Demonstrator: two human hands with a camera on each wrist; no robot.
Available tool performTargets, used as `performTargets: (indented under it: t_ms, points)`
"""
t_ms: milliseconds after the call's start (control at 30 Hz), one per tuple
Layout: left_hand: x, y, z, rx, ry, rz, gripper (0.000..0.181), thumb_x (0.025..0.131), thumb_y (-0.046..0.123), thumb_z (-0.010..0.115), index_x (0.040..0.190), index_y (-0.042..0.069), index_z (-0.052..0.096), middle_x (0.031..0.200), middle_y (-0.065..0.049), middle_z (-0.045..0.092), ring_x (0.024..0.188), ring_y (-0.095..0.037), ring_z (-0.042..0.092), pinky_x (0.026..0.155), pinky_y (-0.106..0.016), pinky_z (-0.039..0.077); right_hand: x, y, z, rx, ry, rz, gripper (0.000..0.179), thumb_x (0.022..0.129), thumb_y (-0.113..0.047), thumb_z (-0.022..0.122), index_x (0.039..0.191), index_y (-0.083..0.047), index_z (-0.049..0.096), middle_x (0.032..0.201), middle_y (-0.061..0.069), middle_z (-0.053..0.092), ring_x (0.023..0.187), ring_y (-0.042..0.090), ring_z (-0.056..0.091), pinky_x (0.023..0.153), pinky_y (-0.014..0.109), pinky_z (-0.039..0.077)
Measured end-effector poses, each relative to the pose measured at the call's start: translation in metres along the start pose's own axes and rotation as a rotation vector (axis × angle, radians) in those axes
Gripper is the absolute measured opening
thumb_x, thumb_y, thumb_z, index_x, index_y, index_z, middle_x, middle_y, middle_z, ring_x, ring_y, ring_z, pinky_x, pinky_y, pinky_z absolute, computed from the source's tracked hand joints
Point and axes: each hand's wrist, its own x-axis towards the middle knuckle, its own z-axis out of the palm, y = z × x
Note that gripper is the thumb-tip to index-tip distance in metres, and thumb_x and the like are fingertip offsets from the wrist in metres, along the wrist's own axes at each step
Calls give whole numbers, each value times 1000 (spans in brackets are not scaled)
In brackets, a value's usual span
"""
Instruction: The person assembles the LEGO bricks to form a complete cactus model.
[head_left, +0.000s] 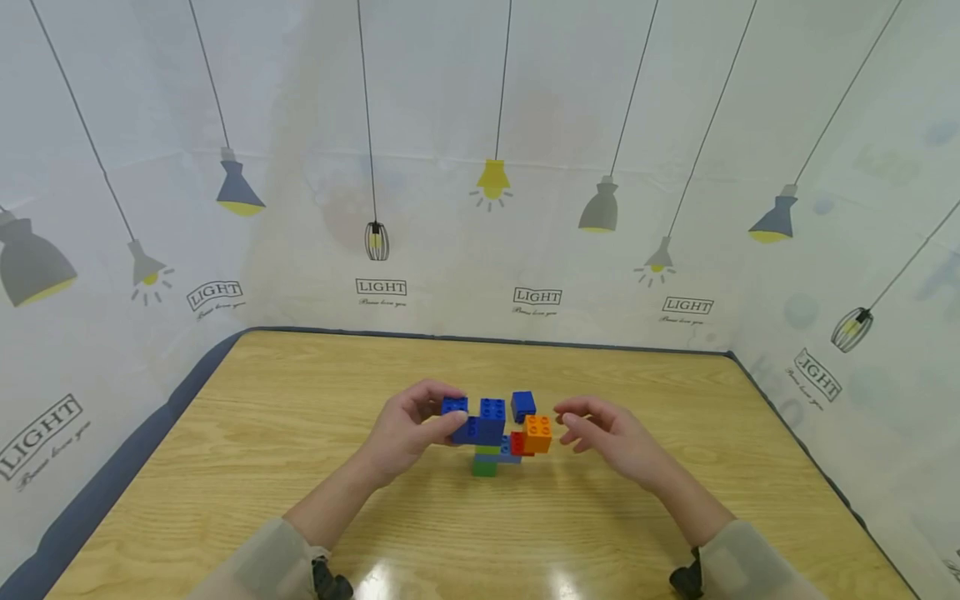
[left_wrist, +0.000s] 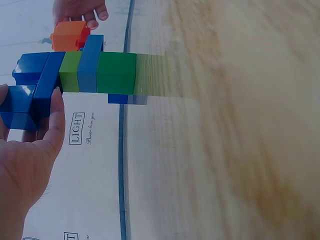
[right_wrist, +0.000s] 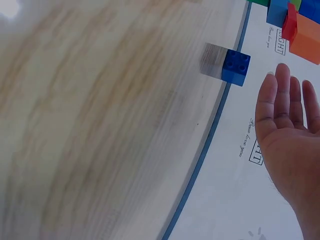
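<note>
A figure of toy building bricks stands on the table in front of me. Its base is a green brick (head_left: pixel 484 469), with a light blue brick (left_wrist: pixel 88 75) and a lime brick (left_wrist: pixel 70 75) stacked above. Dark blue bricks (head_left: pixel 491 421) form the top and reach out left. A red brick (right_wrist: pixel 289 22) and an orange brick (head_left: pixel 537 434) stick out on the right. My left hand (head_left: pixel 408 429) grips the blue brick (head_left: pixel 454 406) at the left end between thumb and fingers. Just right of the orange brick, my right hand (head_left: pixel 611 437) hovers, fingers loosely bent and holding nothing.
Behind the figure, a loose dark blue brick (right_wrist: pixel 236 67) lies on the wooden table (head_left: pixel 300 375). A pale curtain (head_left: pixel 435 250) printed with hanging lamps surrounds the table's back and sides.
</note>
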Motion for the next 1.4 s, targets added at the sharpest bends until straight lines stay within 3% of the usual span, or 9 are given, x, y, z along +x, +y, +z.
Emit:
performTargets:
  t_ms: [433,867,1200,1400]
  points:
    - [0,-1,0,-5,2,-10,31,105,14,75,135,7,69,122,-9,64,112,-26,66,85,-36,70,13,9,-11,-50,34,29,45,115,-34,59,145,-1,62,136,28,66,113,35,71,94,41,66]
    - [0,0,0,4,8,-3,30,105,13,75,134,7,69,119,-8,64,109,-26,66,84,-35,70,40,16,-13,-112,63,80,50,112,-42,65,148,-7,63,141,19,69,118,34,70,101,48,64]
    - [-1,0,0,-1,3,1,31,105,13,75,135,6,69,120,-8,64,110,-26,66,84,-35,70,66,21,-3,-148,20,91,42,109,-29,70,149,-15,66,149,15,66,122,33,71,99,47,65]
    - [0,0,0,-9,1,-3,31,105,13,75,135,6,69,120,-8,64,111,-26,66,84,-36,70,76,22,4,-163,-34,93,37,109,-26,70,147,-23,70,159,9,60,128,31,69,107,51,61]
